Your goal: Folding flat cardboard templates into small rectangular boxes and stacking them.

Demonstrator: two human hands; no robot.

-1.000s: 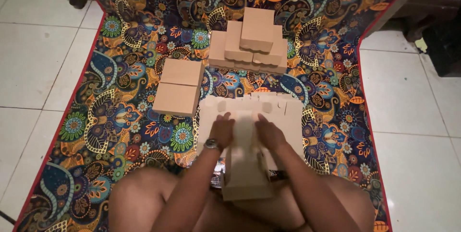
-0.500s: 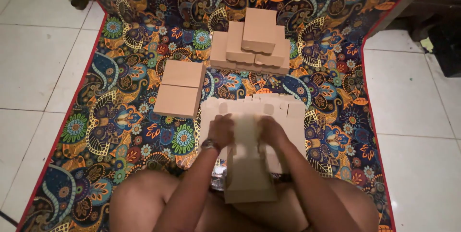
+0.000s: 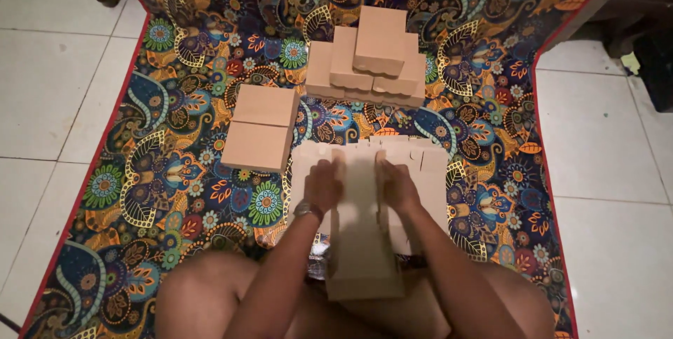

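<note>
While a person sits on a patterned mat spread over a white tiled floor, both hands press on an unfolded cardboard box held upright between the knees; its long axis runs near to far, the near end resting by the lap and the far, notched end pointing away towards the stacks; the left hand, a ring or band at its wrist, lies flat with fingers close together against the left side of the raised middle panel; the right hand mirrors it on the right side, fingers likewise narrow and pressing the card; wider flaps of the same sheet spread left and right beneath the hands; to the far left, just apart from the sheet, lie two flat folded boxes side by side; farther off, at the centre, stands a pile of finished boxes, stacked in steps, the topmost tilted slightly.
</note>
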